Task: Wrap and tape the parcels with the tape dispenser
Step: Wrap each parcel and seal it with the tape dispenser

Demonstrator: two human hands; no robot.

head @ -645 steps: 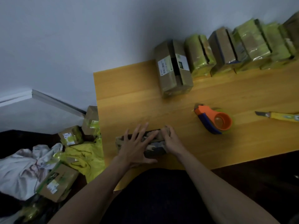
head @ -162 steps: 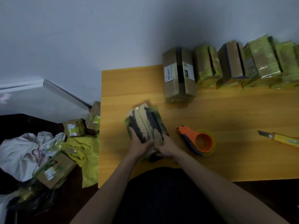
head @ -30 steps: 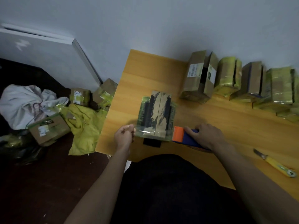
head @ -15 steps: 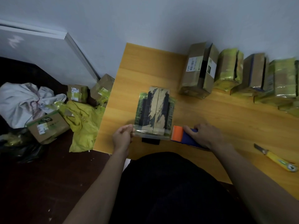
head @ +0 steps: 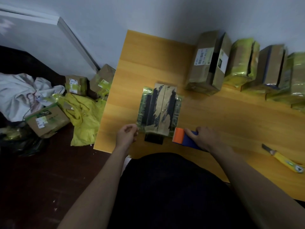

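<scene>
A brown parcel (head: 160, 108) with torn black patches and green tape strips stands near the front of the wooden table (head: 231, 119). My right hand (head: 203, 137) grips the orange and blue tape dispenser (head: 182, 138) at the parcel's lower right corner. My left hand (head: 127, 134) pinches the free end of the clear tape at the parcel's lower left corner. The tape stretches across the parcel's near end between my hands.
Several taped parcels (head: 244, 63) line the wall at the back right, the nearest a brown labelled box (head: 206, 63). A yellow utility knife (head: 283, 158) lies at the right. Boxes (head: 47, 119), yellow wrapping (head: 82, 116) and white cloth (head: 21, 93) cover the floor to the left.
Over the last second both hands stay in place with the tape stretched between them. Earlier the hands held the parcel alone and the dispenser lay apart on the table.
</scene>
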